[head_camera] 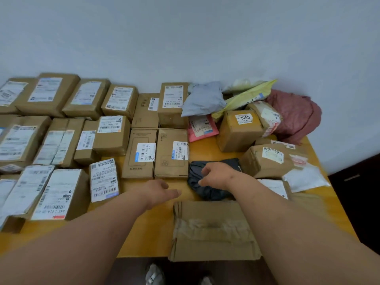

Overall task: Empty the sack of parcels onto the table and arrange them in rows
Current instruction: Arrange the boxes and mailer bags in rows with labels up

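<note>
1. Your right hand (218, 175) rests on the dark soft parcel (207, 187), fingers curled over it; whether it grips, can't tell.
2. Your left hand (161, 191) hovers above the table (150, 229), fingers loose, holding nothing.
3. Boxed parcels (82, 140) sit in rows at left.
4. Red sack (296, 114) lies crumpled in the far right corner.

Probably a parcel sorting room or small office: labelled cardboard parcels (115, 136) lie in rows on an orange wooden surface (148, 229) against a bare pale wall (185, 38), with mailer bags (203, 98) heaped alongside.
</note>
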Tool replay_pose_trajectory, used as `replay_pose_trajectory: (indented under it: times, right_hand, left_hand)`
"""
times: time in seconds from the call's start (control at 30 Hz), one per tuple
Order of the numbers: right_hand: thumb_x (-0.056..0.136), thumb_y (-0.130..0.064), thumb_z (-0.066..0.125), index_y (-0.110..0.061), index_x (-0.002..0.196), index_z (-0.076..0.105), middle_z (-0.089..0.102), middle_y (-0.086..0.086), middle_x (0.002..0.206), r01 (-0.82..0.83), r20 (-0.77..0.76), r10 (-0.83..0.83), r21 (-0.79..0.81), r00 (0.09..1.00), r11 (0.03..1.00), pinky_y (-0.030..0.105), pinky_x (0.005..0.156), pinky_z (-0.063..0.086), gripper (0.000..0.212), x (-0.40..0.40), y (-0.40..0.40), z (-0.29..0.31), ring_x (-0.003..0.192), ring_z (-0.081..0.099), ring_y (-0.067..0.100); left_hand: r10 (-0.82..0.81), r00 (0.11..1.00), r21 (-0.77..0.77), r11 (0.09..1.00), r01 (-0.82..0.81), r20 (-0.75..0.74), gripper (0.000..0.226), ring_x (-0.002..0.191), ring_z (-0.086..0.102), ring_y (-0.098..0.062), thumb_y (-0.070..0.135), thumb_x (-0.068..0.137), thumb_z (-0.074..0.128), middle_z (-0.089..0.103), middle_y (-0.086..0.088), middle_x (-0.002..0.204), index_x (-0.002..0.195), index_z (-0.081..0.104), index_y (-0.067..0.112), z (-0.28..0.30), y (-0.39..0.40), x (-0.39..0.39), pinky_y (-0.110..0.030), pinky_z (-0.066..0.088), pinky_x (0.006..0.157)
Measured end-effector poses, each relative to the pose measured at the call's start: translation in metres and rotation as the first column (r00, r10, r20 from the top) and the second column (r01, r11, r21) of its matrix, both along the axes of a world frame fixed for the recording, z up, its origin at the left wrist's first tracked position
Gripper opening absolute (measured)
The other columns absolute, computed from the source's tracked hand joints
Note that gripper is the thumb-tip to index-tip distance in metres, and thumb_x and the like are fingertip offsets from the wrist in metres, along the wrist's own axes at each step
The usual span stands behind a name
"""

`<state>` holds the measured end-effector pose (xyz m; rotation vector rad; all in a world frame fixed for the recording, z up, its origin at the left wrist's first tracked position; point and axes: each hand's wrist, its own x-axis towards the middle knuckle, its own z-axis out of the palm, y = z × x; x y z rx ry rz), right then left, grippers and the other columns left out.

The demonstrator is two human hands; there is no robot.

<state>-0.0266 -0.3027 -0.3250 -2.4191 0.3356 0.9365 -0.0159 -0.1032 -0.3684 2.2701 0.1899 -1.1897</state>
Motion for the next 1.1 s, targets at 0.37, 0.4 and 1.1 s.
replay_pose_trajectory:
  times: [0.37, 0.4, 1.1]
  right_hand:
    - [0.083, -0.048, 0.067, -0.023, 0.140, 0.042, 0.047, 0.006, 0.138, -0.409, -0.152, 0.382, -0.221, 0.911, 0.886, 0.044, 0.100, 0.046, 0.068, -0.062, -0.006, -0.022, 0.121, 0.049, 0.029]
    - [0.084, -0.050, 0.062, -0.023, 0.139, 0.043, 0.046, 0.008, 0.138, -0.396, -0.106, 0.381, -0.264, 0.918, 0.879, 0.046, 0.101, 0.044, 0.064, -0.065, -0.004, -0.028, 0.123, 0.047, 0.031]
    - [0.094, -0.029, 0.054, -0.026, 0.143, 0.040, 0.057, 0.002, 0.117, 0.352, -0.215, -0.283, 0.441, 0.935, 0.826, 0.042, 0.085, 0.052, 0.051, -0.072, 0.074, -0.057, 0.099, 0.057, 0.023]
  left_hand:
    - [0.093, 0.982, 0.080, 0.994, -0.081, -0.162, 0.078, 0.118, 0.057, -0.024, 0.062, 0.088, 0.057, 0.047, -0.008, 0.144, 0.150, 0.032, 0.022, 0.002, 0.000, -0.090, -0.042, 0.053, 0.090]
    - [0.119, 0.977, 0.097, 0.990, -0.103, -0.175, 0.075, 0.114, 0.059, -0.024, 0.064, 0.090, 0.051, 0.047, -0.008, 0.142, 0.149, 0.034, 0.021, 0.000, -0.001, -0.097, -0.043, 0.054, 0.088]
    - [0.774, 0.631, -0.214, 0.609, -0.764, -0.049, 0.036, 0.098, 0.061, -0.027, 0.039, 0.096, 0.057, 0.063, -0.006, 0.115, 0.122, 0.057, 0.015, -0.020, 0.068, -0.104, -0.044, 0.052, 0.087]
